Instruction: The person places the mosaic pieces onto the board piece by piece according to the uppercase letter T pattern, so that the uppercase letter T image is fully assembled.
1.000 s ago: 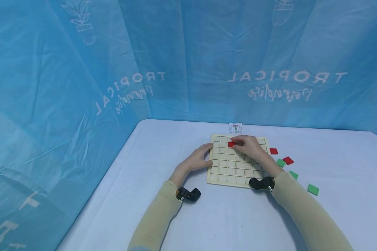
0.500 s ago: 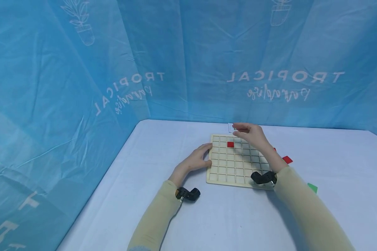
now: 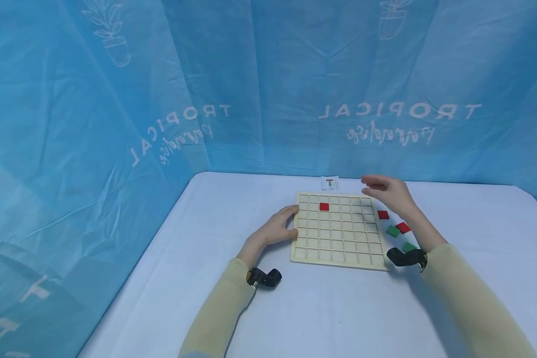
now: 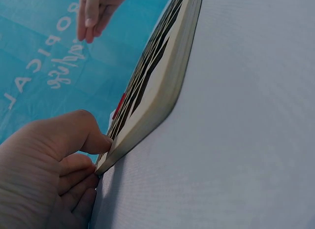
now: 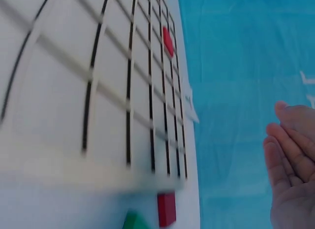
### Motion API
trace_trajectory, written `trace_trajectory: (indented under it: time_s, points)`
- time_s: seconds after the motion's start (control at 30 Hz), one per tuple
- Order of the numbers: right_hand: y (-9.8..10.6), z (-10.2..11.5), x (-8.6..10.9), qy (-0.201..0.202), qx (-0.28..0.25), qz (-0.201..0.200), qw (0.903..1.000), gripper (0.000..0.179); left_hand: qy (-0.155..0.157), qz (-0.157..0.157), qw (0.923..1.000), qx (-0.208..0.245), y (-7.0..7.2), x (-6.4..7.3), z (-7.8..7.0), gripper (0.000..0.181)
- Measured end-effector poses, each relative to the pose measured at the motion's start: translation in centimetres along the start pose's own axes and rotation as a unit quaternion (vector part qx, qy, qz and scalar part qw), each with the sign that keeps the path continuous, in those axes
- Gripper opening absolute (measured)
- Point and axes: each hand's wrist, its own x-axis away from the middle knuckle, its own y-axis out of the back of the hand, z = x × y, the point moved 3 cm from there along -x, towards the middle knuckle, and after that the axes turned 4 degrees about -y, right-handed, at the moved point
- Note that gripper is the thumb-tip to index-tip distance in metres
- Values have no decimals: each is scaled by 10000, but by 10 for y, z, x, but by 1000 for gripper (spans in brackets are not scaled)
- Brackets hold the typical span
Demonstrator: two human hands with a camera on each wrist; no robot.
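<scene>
A pale wooden grid board lies on the table, with a red square tile in one cell of its second row from the far side. My left hand rests against the board's left edge, thumb and fingertips spread along it; in the left wrist view the thumb touches the rim. Above the table, beyond the board's far right corner, my right hand is raised. Its fingers are relaxed and the right wrist view shows nothing held. Two red tiles and green tiles lie right of the board.
A small printed card with a red and green T pattern lies behind the board. Blue fabric hangs along the back and left of the white table. Each wrist wears a black camera.
My right hand has let go of the red tile in the grid, lifted, and moved right past the board. The left hand stays at the board's edge. The view has shifted slightly.
</scene>
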Motion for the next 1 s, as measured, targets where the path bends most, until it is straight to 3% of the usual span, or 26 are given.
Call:
trace_trajectory:
  time_s: [0.17, 0.33, 0.43, 0.73, 0.83, 1.0]
  points:
    - [10, -24, 2, 0, 294, -178, 9994, 58, -44, -75, 10000, -41, 1, 3, 0, 74]
    - [16, -80, -12, 50, 626, -345, 9974, 56, 3, -36, 10000, -43, 1, 3, 0, 75]
    - [19, -97, -13, 4, 790, -301, 9964, 55, 27, -15, 10000, -18, 1, 3, 0, 75]
    - [23, -57, 24, -396, 727, 47, 9966, 51, 41, -21, 10000, -13, 2, 3, -1, 76]
    - [22, -58, 29, -536, 849, 241, 9947, 49, 26, -7, 10000, -25, 1, 2, -2, 76]
    - [21, -65, 33, -435, 1031, 411, 9929, 47, -7, -14, 9999, -130, 0, 0, -3, 76]
